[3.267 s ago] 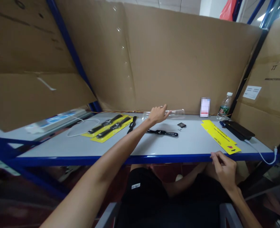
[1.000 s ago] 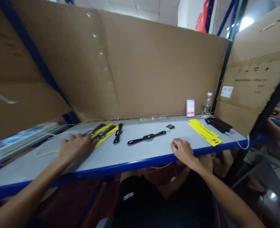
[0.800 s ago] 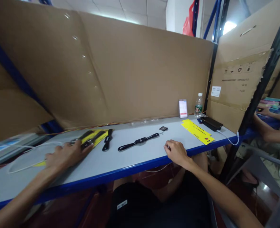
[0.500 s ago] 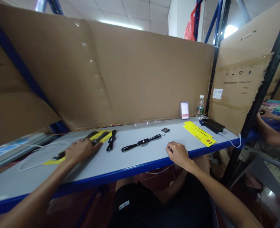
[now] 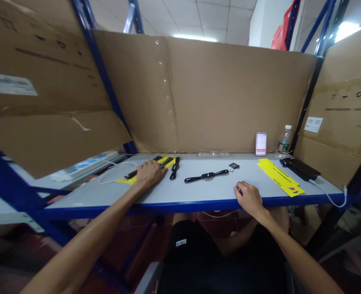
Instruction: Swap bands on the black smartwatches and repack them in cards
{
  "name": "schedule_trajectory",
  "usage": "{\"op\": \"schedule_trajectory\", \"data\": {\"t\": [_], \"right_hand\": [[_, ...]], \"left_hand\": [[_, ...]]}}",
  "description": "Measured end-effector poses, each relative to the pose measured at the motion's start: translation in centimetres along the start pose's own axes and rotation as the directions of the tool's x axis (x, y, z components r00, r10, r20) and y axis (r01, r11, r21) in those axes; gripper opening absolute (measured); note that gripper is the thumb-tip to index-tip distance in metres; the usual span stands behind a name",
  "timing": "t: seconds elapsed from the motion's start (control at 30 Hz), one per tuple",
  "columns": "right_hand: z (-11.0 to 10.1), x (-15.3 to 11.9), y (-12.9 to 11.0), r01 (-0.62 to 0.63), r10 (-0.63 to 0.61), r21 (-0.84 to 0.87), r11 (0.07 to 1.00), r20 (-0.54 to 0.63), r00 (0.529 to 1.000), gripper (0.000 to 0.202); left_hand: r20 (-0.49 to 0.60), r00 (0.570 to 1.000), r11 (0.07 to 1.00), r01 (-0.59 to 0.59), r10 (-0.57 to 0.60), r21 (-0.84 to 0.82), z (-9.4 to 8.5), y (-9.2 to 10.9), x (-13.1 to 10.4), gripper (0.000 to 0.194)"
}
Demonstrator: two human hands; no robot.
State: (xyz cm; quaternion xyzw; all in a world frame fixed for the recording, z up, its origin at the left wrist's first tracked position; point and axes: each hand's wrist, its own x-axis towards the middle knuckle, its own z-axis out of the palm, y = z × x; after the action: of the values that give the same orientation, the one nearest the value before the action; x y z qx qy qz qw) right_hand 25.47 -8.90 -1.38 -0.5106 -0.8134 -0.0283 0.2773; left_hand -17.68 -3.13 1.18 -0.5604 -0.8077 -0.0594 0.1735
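Note:
My left hand lies over black spokeshaves on a yellow card at the left of the bench, its fingers bent round one of them. How many are under the palm is hidden. Just right of it lies another black spokeshave. A third spokeshave rests crosswise in the middle, with a small dark square plate and tiny silvery hardware beyond its right end. My right hand is closed near the front edge, a small dark thing showing at its fingertips.
At the right lie yellow cards and a black case with a white cable. A phone and a water bottle stand at the back. Cardboard walls enclose the bench; a power strip sits at the left.
The view has turned left, so the bench appears shifted right. My left hand stays on the spokeshaves at the yellow card, and my right hand stays closed near the front edge.

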Motion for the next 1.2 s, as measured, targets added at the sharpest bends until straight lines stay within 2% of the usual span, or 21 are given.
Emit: {"op": "schedule_trajectory", "data": {"t": [0.17,0.3,0.47,0.57,0.7,0.8,0.87,0.93,0.97,1.07,1.1,1.13,1.2], "right_hand": [[0.2,-0.1,0.2,0.024,-0.024,0.009,1.000,-0.018,1.000,0.020],[0.4,-0.1,0.3,0.038,-0.038,0.010,0.999,-0.042,0.998,0.020],[0.5,0.0,0.6,0.039,-0.035,0.049,0.998,-0.063,0.997,0.021],[0.6,0.0,0.6,0.035,-0.029,0.076,0.997,-0.077,0.997,0.021],[0.8,0.1,0.8,0.047,-0.031,0.146,0.988,-0.112,0.993,0.021],[0.7,0.2,1.0,0.057,-0.014,0.295,0.954,-0.145,0.989,0.023],[0.0,0.2,1.1,0.050,0.029,0.434,0.900,-0.174,0.984,0.027],[-1.2,0.1,1.2,0.032,0.111,0.572,0.820,-0.213,0.971,0.028],[-2.0,0.0,1.3,0.018,0.159,0.633,0.774,-0.221,0.962,0.028],[-4.2,-0.4,1.9,-0.043,0.244,0.760,0.648,-0.153,0.958,0.043],[-4.8,-0.5,2.3,-0.064,0.254,0.775,0.628,-0.126,0.959,0.048],[-5.1,-0.7,2.7,-0.080,0.266,0.779,0.622,-0.113,0.957,0.050],[-5.3,-1.2,3.7,-0.102,0.314,0.768,0.632,-0.134,0.940,0.045]], "left_hand": [[0.019,1.000,1.000,0.025,-0.025,0.002,-0.7,0.4,-0.7,0.067],[0.019,0.997,0.997,0.074,-0.074,-0.034,-1.9,0.2,-1.1,0.063],[-0.133,0.988,0.996,0.081,-0.083,-0.023,-3.9,-0.5,-1.6,0.057],[-0.205,0.978,0.999,0.026,-0.031,-0.025,-4.5,-0.8,-2.2,0.057],[-0.244,0.967,0.996,-0.081,0.068,-0.041,-5.2,-0.6,-3.1,0.063],[-0.282,0.949,0.986,-0.160,0.142,-0.044,-6.4,0.4,-3.9,0.072],[-0.294,0.929,0.967,-0.249,0.224,-0.049,-7.6,2.0,-4.8,0.074],[-0.291,0.880,0.912,-0.407,0.374,-0.060,-8.8,4.5,-6.0,0.074],[-0.282,0.832,0.856,-0.512,0.477,-0.065,-9.3,6.1,-6.6,0.076],[-0.247,0.635,0.638,-0.766,0.733,-0.078,-10.0,11.5,-8.2,0.081],[-0.237,0.574,0.572,-0.816,0.784,-0.084,-10.0,13.3,-8.6,0.082],[-0.235,0.533,0.527,-0.845,0.813,-0.094,-10.0,14.9,-8.9,0.081],[-0.243,0.485,0.473,-0.874,0.840,-0.109,-9.8,17.6,-9.4,0.082]]}}
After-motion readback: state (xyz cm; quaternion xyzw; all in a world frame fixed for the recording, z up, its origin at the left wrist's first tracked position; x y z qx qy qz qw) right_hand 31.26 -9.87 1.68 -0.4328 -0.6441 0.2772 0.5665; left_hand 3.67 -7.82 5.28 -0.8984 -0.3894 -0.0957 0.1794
